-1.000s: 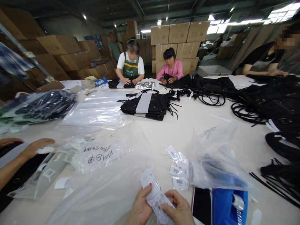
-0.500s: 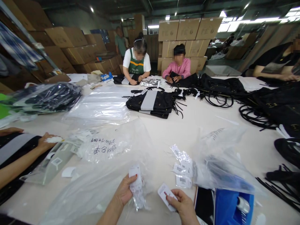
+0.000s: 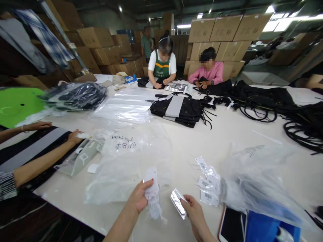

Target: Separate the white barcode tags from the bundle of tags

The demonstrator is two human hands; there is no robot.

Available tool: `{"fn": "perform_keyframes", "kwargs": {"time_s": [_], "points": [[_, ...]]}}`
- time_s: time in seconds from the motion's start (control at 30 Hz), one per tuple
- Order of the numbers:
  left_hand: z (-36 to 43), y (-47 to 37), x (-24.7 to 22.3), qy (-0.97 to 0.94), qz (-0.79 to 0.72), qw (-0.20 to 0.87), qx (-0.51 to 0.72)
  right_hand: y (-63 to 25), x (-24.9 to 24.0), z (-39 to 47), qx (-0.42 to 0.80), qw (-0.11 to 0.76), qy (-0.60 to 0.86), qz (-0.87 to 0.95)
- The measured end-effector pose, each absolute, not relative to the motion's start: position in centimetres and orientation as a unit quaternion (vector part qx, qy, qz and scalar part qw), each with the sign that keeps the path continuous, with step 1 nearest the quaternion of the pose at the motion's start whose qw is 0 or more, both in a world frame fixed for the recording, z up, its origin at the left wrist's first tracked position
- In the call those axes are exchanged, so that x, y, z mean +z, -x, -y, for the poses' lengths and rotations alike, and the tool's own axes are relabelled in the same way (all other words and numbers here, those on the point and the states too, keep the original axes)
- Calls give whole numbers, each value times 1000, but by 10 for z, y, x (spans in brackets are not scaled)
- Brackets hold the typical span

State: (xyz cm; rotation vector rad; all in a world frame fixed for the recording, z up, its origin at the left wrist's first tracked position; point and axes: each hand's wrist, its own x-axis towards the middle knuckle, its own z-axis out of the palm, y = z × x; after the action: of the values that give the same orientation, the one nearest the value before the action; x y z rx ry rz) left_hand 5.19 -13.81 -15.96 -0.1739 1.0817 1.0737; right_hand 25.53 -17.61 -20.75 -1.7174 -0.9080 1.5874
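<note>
From the head camera, the left hand (image 3: 138,198) pinches a small clear packet of white tags (image 3: 152,192) between thumb and fingers; the packet stands upright and its crumpled lower end hangs below the thumb. Just right of those fingers, apart from them, the right hand (image 3: 195,215) grips a shiny flat sleeve (image 3: 178,203) by its right edge, thumb on top, the sleeve tilted. Beyond the right fingertips lie loose barcode tags (image 3: 208,188) in small clear bags on the table (image 3: 227,134). Right of them a large plastic bag (image 3: 262,188) holds something dark. A phone (image 3: 230,228) lies beside the right wrist.
</note>
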Motion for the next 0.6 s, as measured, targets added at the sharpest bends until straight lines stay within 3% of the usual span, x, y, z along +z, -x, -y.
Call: {"fn": "perform_keyframes", "kwargs": {"time_s": [0.13, 0.33, 0.6], "points": [[181, -83, -156, 134, -496, 705, 489, -259, -188, 181, 508, 285, 672, 457], [199, -116, -161, 173, -445, 727, 493, -255, -164, 207, 745, 209, 431, 464], [199, -119, -173, 225, -414, 714, 518, -248, -169, 209, 665, 270, 572, 397]]}}
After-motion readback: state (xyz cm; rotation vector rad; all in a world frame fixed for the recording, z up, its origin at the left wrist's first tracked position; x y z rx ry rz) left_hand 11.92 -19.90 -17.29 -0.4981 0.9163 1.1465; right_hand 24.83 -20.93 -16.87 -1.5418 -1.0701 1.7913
